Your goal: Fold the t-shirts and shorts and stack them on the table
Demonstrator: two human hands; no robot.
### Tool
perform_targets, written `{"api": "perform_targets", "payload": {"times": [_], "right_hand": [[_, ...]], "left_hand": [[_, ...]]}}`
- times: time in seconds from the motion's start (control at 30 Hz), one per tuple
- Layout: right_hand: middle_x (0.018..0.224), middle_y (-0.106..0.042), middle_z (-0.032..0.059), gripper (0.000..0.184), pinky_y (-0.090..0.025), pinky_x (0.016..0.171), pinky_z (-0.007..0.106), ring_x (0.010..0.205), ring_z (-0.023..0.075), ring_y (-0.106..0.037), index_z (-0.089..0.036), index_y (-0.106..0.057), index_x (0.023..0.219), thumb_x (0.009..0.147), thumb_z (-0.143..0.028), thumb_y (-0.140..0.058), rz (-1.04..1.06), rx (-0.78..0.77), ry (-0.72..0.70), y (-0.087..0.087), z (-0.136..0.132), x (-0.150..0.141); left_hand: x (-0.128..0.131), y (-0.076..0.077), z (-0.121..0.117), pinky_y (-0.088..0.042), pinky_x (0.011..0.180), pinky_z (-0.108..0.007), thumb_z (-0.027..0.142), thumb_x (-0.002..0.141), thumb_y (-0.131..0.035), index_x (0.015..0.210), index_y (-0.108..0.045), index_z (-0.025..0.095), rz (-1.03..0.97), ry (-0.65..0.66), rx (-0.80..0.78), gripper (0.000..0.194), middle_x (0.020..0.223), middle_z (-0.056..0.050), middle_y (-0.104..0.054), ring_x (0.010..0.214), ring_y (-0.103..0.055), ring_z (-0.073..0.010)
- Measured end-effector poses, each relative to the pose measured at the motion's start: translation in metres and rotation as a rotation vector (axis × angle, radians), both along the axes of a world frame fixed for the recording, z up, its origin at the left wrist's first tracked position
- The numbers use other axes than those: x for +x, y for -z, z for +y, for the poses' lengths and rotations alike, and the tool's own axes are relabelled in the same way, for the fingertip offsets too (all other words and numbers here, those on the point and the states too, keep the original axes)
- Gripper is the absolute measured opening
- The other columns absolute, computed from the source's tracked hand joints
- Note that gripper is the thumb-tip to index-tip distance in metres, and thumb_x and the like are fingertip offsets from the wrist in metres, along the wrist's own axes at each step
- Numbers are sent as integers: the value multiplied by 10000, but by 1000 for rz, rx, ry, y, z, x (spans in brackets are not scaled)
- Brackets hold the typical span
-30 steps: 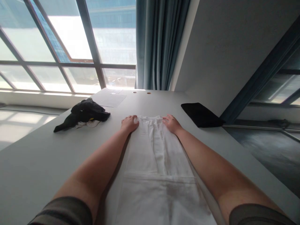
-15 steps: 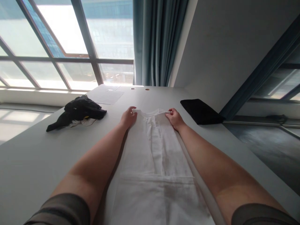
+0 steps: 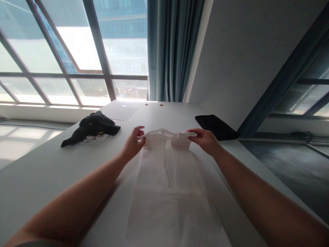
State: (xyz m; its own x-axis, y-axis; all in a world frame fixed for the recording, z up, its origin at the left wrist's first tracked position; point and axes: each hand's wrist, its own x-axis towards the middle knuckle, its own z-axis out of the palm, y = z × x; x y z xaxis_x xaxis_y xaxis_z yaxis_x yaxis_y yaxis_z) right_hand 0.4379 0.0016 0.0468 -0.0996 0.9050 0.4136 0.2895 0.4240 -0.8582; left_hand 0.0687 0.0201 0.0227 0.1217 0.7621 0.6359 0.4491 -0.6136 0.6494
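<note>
A long white garment lies stretched out on the white table, running from its far part toward me. Whether it is a skirt or trousers I cannot tell. My left hand pinches the left end of the band along its far edge. At the right end of that band, the fingers and thumb of my right hand are closed on the cloth. Between my hands the band is lifted and bows upward, with small folds below it. A slit or seam line runs down the middle of the cloth.
Rumpled black clothing lies on the white table at the left. A flat black folded item rests at the right edge. Paper sheets lie at the far end, before windows and a blue curtain.
My hands have moved apart and raised the garment's top band, which was lying flatter. The band is now stretched wider and the cloth below it has shifted. The view has tilted slightly upward.
</note>
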Motion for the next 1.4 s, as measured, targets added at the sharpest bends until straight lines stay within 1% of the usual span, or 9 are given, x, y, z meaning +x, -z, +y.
{"api": "perform_targets", "payload": {"times": [0.13,0.27,0.43,0.53,0.6,0.77,0.93,1.27,1.4], "right_hand": [[961,-771,64,296,-550,881,340,909,215,-699,-192,-781,982,848,-455,-762,-342,-67,-183,1,-55,14],[937,-728,51,94,-503,810,276,870,179,-656,-187,-749,837,836,-246,-677,-696,-62,-454,0,-83,13],[867,-707,36,167,-471,734,260,778,162,-625,-183,-754,854,868,-337,-691,-826,-164,-544,-10,-83,10],[948,-740,70,302,-509,836,309,886,202,-672,-186,-770,898,958,-442,-621,-803,-85,-425,-9,-79,6],[1154,-739,114,323,-501,1008,380,1094,249,-672,-191,-778,1038,991,-428,-563,-775,58,-242,-1,-74,-2],[1649,-416,155,634,-277,1282,500,1544,311,-367,-182,-530,1554,1002,-495,-524,-924,30,-98,36,-61,-28],[1734,-201,128,733,-190,1303,548,1613,315,-194,-199,-357,1660,1039,-584,-410,-1003,-117,-80,61,-53,-31],[1690,-327,161,687,-229,1304,500,1591,293,-274,-157,-470,1595,1011,-520,-455,-886,-37,-55,68,-31,-26],[1641,-430,148,555,-237,1272,595,1572,339,-302,-196,-585,1493,992,-419,-495,-918,21,73,54,-46,-30]], "left_hand": [[-19,0,-53,-466,693,-243,95,736,-542,947,-647,199,310,241,-71,258,876,-13,-607,766,-553,-141],[-22,-16,-84,-460,718,-228,26,646,-556,927,-671,212,720,494,-176,356,957,-12,-664,801,-604,-144],[-15,-32,-95,-450,680,-251,229,863,-639,973,-691,237,869,476,-177,122,843,5,-692,716,-613,-153],[-8,-26,-92,-506,770,-299,397,1015,-514,1006,-701,241,768,268,-85,244,824,-24,-707,791,-649,-192],[0,-14,-87,-522,954,-376,433,1053,-446,1129,-706,242,689,140,-26,332,1091,-84,-742,1056,-668,-243],[17,21,-71,-270,1272,-538,517,1027,-490,1559,-500,277,808,141,-219,584,1670,-90,-414,1579,-283,-339],[20,30,-67,-150,1312,-528,578,1034,-448,1620,-426,298,862,144,-303,650,1725,-57,-298,1619,-166,-315],[18,34,-34,-203,1293,-571,538,996,-538,1584,-484,267,769,204,-311,650,1708,-80,-341,1611,-192,-343],[14,26,-45,-228,1280,-570,498,1011,-520,1549,-517,260,767,160,-288,588,1691,-99,-374,1598,-233,-348]]}}
